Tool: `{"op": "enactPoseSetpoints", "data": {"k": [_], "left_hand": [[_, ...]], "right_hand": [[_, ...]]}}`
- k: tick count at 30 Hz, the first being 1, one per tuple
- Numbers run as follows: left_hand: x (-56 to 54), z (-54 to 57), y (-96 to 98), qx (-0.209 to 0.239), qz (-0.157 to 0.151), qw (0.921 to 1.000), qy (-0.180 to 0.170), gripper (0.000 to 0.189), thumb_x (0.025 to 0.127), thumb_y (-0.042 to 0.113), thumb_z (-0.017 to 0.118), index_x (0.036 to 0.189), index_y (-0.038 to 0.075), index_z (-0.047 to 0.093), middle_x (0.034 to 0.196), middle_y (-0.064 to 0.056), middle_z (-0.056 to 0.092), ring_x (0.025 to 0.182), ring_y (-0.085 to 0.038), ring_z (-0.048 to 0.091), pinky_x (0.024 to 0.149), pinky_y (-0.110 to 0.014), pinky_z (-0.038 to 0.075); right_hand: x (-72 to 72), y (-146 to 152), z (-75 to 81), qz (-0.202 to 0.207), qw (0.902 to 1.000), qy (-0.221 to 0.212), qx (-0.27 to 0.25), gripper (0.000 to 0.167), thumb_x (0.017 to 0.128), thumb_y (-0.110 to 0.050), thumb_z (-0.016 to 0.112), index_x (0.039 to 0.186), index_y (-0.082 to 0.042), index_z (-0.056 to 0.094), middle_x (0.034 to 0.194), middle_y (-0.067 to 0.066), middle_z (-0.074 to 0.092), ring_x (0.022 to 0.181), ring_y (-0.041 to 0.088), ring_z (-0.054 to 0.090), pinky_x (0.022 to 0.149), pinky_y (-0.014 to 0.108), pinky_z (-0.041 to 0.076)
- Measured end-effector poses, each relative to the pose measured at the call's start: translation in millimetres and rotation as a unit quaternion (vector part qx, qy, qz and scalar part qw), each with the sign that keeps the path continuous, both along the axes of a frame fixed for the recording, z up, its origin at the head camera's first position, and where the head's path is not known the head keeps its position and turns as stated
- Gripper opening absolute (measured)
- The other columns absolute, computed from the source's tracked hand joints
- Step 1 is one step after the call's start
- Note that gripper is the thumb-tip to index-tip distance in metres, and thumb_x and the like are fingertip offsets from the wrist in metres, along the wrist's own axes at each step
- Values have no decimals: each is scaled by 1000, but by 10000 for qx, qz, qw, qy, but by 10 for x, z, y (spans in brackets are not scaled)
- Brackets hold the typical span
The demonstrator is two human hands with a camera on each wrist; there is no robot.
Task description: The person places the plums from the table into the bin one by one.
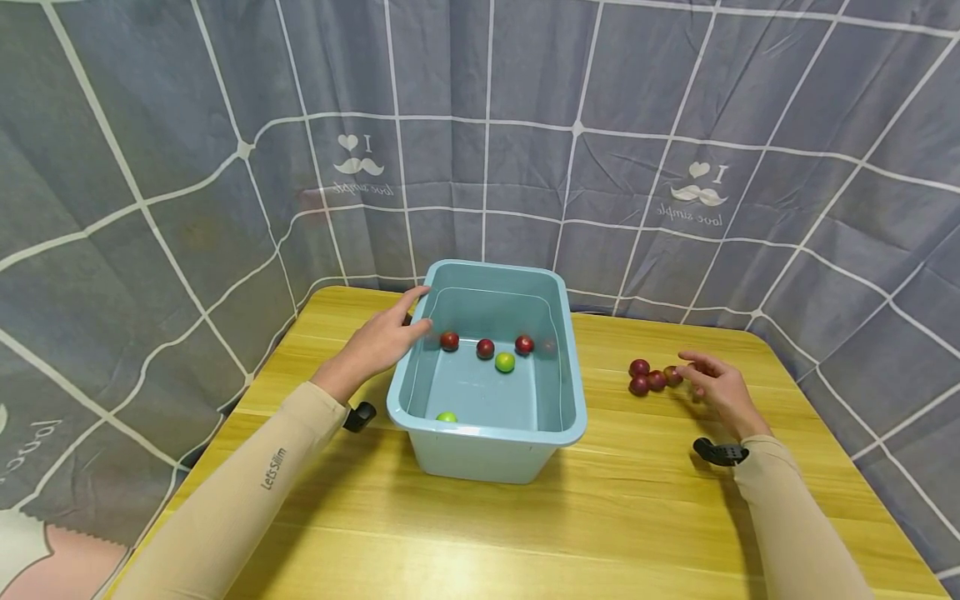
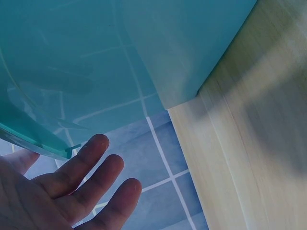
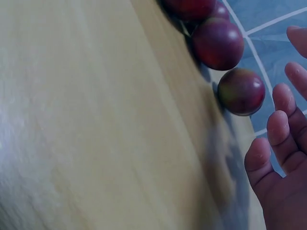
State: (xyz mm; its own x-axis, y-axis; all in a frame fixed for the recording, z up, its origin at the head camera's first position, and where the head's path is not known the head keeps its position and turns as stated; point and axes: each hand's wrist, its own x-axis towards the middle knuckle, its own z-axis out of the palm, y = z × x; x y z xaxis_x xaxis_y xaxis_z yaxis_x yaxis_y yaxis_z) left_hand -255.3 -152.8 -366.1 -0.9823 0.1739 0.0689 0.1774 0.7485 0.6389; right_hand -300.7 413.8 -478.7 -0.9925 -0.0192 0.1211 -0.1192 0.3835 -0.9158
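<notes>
A light blue plastic bin stands on the table. My left hand is at its left rim, with the thumb over the rim and the other fingers loosely extended along the outside. Inside the bin lie three dark red plums and two green round fruits, one partly hidden by the near rim. On the right, several more plums sit in a cluster. My right hand hovers beside the nearest plum; its fingers are relaxed and slightly bent, apart from the fruit in the right wrist view.
The wooden table extends around the bin. Behind it and along both sides hangs a grey curtain with white grid lines. Dark bands are on both wrists.
</notes>
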Motion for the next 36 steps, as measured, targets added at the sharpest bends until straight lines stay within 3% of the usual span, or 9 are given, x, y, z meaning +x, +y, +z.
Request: {"op": "enactPoseSetpoints", "data": {"k": [6,10,23,36], "left_hand": [[2,0,10,18,-9,10000,10,64,102,54,42,160,41,18,145,-14,53,121,-34,59,99,-60,46],[6,-1,7,30,-15,10000,18,64,102,53,43,160,40,18,143,-14,55,119,-34,60,98,-59,47],[11,-19,1,4,-6,10000,36,65,101,54,42,160,40,18,147,-14,51,124,-35,57,100,-61,45],[3,-42,-10,18,1,10000,42,65,101,56,42,160,41,19,142,-14,55,121,-34,59,99,-60,45]], "right_hand": [[9,16,-32,-104,9978,-77,652,56,99,-36,65,143,-4,53,96,-17,61,73,13,57,63,25,51],[4,8,-32,-124,9964,-108,833,62,98,-40,65,144,0,51,94,-19,61,74,14,58,64,25,52],[-29,6,-74,-213,9909,-362,1276,66,97,-45,64,144,0,52,93,-2,57,77,12,55,67,24,51],[-66,-7,-100,-289,9858,-580,1547,61,97,-43,66,140,-1,57,95,-2,58,80,12,53,66,24,49]]}}
